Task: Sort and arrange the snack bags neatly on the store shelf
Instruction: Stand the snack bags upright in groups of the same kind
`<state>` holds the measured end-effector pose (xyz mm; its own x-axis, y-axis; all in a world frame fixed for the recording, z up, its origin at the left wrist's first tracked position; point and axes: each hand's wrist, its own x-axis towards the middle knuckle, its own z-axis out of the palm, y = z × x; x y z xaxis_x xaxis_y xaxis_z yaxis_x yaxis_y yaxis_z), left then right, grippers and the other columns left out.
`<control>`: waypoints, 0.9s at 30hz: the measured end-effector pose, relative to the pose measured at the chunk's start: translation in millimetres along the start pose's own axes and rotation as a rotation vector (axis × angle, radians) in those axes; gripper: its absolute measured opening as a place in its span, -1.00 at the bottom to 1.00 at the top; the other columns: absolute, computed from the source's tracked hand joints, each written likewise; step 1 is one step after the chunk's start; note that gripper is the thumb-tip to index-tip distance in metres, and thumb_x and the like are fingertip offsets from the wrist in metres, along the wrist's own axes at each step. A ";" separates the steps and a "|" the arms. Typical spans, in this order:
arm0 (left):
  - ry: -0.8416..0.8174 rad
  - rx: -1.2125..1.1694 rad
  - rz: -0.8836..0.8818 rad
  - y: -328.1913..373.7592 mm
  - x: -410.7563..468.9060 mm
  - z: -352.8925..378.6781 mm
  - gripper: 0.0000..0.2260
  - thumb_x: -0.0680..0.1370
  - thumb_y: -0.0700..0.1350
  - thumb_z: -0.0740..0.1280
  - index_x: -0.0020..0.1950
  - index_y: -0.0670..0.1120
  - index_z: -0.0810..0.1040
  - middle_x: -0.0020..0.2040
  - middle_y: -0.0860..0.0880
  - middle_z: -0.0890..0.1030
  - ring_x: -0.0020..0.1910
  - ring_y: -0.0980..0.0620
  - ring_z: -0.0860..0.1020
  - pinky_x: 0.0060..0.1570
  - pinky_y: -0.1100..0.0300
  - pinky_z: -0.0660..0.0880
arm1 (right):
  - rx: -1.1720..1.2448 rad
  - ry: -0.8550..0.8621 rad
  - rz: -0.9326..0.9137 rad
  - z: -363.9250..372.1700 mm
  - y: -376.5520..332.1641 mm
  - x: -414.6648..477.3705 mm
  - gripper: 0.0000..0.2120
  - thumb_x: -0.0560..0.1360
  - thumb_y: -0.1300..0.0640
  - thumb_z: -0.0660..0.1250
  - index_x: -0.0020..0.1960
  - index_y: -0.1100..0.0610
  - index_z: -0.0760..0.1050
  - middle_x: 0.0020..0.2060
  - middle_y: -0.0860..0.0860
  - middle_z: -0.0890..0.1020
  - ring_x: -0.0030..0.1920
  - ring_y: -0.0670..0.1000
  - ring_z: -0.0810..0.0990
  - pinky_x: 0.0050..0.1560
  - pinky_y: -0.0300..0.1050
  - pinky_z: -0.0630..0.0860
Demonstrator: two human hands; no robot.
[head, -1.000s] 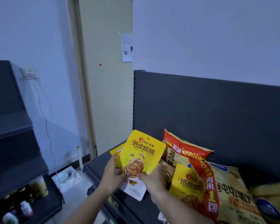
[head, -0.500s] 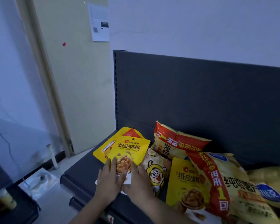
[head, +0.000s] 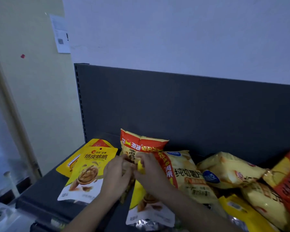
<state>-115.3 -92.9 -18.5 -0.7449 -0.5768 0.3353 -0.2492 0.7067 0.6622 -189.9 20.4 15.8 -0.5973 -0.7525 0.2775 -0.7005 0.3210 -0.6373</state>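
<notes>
Small brown bag (head: 126, 191) between left fingers (head: 120, 160) and right fingers (head: 141, 158).

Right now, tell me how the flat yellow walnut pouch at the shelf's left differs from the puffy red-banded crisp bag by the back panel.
The flat yellow walnut pouch lies face up on the dark shelf; the puffy red-banded crisp bag stands up by the back panel. The pouch is thin and smooth; the bag is swollen and creased. Both are mostly yellow.

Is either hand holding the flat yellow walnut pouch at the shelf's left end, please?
No, that pouch lies flat on the dark shelf; left hand and right hand grip other bags.
</notes>
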 end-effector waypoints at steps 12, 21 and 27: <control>-0.403 -0.471 -0.200 108.0 -20.5 74.3 -0.29 0.47 -0.08 0.44 0.49 -0.09 0.11 0.12 0.13 0.46 0.05 0.15 0.46 0.01 0.30 0.46 | 0.186 -0.115 0.462 -103.2 100.8 -76.6 -0.31 0.48 -0.19 0.28 0.48 0.00 0.05 0.27 -0.08 0.41 0.24 -0.06 0.43 0.16 -0.22 0.44; -0.312 -0.618 -0.098 106.0 -20.5 39.3 -0.24 0.47 -0.04 0.41 0.52 0.13 0.02 0.25 0.26 0.37 0.19 0.21 0.39 -0.08 0.47 0.47 | 0.260 0.248 0.275 -80.2 85.3 -79.1 -0.33 0.44 0.01 0.42 0.43 -0.02 0.16 0.20 -0.10 0.48 0.18 -0.09 0.50 0.12 -0.12 0.54; -0.169 -0.623 -0.086 64.5 5.1 -35.4 -0.37 0.46 -0.16 0.43 0.41 0.21 0.22 0.08 0.17 0.59 0.00 0.25 0.60 -0.08 0.30 0.56 | 0.333 0.229 0.125 -48.0 28.3 -34.5 -0.31 0.43 0.00 0.42 0.44 -0.07 0.13 0.23 -0.13 0.46 0.19 -0.12 0.49 0.15 -0.08 0.53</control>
<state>-113.2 -64.7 49.6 -0.8381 -0.5123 0.1872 0.0553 0.2616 0.9636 -207.9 83.0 22.7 -0.7674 -0.5599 0.3123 -0.4755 0.1703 -0.8631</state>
